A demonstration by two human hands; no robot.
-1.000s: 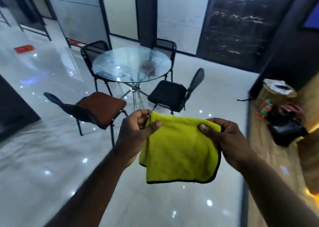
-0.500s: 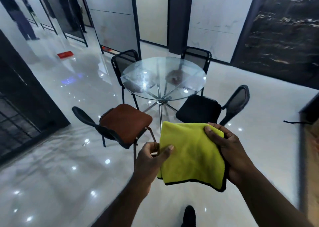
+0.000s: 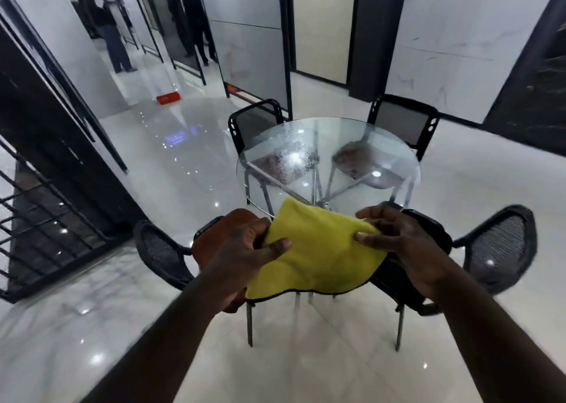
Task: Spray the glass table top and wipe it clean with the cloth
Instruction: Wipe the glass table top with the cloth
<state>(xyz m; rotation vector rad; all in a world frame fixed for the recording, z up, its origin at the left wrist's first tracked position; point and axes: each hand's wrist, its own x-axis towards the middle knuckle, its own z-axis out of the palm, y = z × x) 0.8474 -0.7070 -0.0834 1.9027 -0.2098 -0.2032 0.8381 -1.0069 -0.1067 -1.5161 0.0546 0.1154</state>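
A person's two bare hands hold a yellow cloth (image 3: pixel 318 258) with a thin black hem in the air, in front of the near edge of a round glass table top (image 3: pixel 333 154). The left hand (image 3: pixel 242 249) pinches the cloth's left edge, thumb lying on top and fingers curled beneath. The right hand (image 3: pixel 404 243) pinches the right edge the same way, thumb pressed on the upper face. The cloth is folded and sags between them.

The table top stands on a metal base on a glossy pale floor (image 3: pixel 183 163). Fine droplets speckle the left part of the glass.

Four black mesh-backed chairs ring the table: one with a brown seat (image 3: pixel 214 237) at the near left, one with a black seat (image 3: pixel 496 249) at the near right, and two (image 3: pixel 254 120) at the far edge. A small red object (image 3: pixel 168 98) lies on the floor further back, near standing people (image 3: pixel 113 35).
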